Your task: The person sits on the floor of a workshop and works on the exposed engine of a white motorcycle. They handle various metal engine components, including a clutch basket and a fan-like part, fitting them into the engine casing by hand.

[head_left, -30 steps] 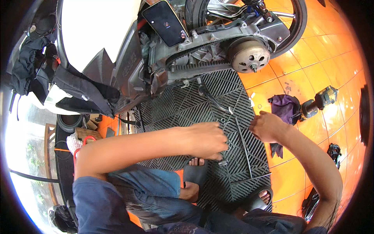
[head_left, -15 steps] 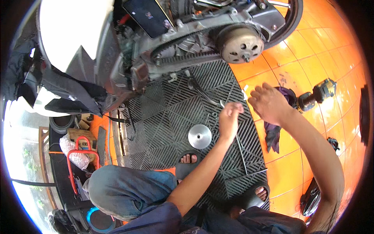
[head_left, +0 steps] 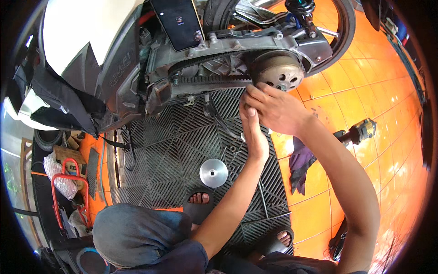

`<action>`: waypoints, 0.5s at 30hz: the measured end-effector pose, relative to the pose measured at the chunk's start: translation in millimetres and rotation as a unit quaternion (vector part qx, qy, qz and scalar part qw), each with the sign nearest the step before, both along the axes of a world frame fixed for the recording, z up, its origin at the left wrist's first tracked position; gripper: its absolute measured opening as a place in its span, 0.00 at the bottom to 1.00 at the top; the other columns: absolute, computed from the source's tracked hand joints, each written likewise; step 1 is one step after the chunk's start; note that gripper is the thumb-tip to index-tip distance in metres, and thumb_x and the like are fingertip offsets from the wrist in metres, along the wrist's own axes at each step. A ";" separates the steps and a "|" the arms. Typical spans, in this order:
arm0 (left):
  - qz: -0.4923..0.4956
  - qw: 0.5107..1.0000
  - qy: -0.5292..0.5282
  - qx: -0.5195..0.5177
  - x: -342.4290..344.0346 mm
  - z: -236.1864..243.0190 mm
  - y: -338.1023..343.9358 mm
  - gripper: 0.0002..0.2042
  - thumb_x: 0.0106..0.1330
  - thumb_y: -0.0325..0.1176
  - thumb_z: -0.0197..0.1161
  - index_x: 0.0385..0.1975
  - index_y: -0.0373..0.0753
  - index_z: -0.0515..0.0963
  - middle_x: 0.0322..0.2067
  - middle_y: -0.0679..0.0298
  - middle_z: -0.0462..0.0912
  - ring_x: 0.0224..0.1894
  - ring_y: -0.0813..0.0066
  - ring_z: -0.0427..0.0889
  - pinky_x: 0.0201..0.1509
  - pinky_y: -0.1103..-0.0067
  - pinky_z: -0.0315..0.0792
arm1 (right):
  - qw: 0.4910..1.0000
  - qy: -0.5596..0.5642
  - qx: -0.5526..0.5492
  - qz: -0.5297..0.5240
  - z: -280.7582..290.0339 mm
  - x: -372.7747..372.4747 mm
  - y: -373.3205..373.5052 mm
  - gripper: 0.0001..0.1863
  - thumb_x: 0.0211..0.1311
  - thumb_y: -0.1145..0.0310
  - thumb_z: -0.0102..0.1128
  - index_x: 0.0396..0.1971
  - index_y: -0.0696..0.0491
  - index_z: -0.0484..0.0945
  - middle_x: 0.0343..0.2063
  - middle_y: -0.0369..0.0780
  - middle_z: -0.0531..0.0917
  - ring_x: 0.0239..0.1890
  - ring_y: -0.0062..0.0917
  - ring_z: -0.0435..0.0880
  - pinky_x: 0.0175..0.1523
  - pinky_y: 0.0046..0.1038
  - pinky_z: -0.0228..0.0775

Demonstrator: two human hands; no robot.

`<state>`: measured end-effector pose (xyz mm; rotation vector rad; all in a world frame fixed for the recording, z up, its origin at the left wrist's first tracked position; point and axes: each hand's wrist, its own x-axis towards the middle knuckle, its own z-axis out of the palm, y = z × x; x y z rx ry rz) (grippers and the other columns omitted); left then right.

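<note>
1. Holding left hand (head_left: 259,144) and right hand (head_left: 280,112) together, touching, just below the round metal drum (head_left: 276,68).
2. Bending right fingers (head_left: 258,94) close together, overlapping the drum's lower edge in view; unable to tell about actual contact with it.
3. Pressing left fingers (head_left: 252,119) against the right hand, pointing up towards the drum; partly hidden, so unable to tell about anything pinched between.
4. Seeing the drum mounted at the rear of the engine casing (head_left: 191,59), with the toothed belt (head_left: 214,79) stretching left from it.
5. Seeing a phone (head_left: 178,23) resting on the casing, above the belt, screen up.
6. Noting a silver disc (head_left: 220,170) flat on the dark ribbed mat (head_left: 155,150), left of the left forearm (head_left: 232,201).
7. Noting a long metal rod (head_left: 263,201) right of that forearm, also on the mat.
8. Finding purple cloth (head_left: 301,160) and a power tool (head_left: 362,131) farther right, on orange tiles (head_left: 356,160).
</note>
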<state>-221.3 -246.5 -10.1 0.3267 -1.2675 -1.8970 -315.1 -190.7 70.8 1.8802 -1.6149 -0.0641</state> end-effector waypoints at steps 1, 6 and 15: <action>0.004 1.000 -0.008 -0.007 -6.3 2.6 -2.0 0.39 0.79 0.58 0.43 0.78 0.35 0.46 0.76 0.54 0.53 0.78 0.64 0.53 0.80 0.68 0.45 | 1.000 0.016 -0.011 -0.013 2.0 -5.8 -9.3 0.15 0.55 0.62 0.58 0.40 0.52 0.85 0.49 0.34 0.80 0.61 0.28 0.72 0.65 0.29 0.64; -0.045 0.998 -0.001 0.049 -38.8 11.8 -28.9 0.41 0.78 0.62 0.40 0.78 0.35 0.45 0.77 0.54 0.51 0.78 0.65 0.53 0.80 0.69 0.49 | 0.990 0.097 -0.008 -0.105 -7.1 -31.7 -43.3 0.18 0.63 0.59 0.55 0.45 0.52 0.85 0.54 0.35 0.82 0.63 0.30 0.73 0.69 0.32 0.58; -0.065 0.985 -0.007 0.159 -63.7 15.9 -55.3 0.42 0.73 0.70 0.40 0.75 0.41 0.57 0.73 0.60 0.62 0.75 0.65 0.60 0.77 0.67 0.54 | 0.975 0.031 0.108 -0.193 6.5 -32.1 -68.4 0.19 0.65 0.60 0.52 0.40 0.58 0.86 0.48 0.46 0.86 0.58 0.40 0.78 0.68 0.41 0.63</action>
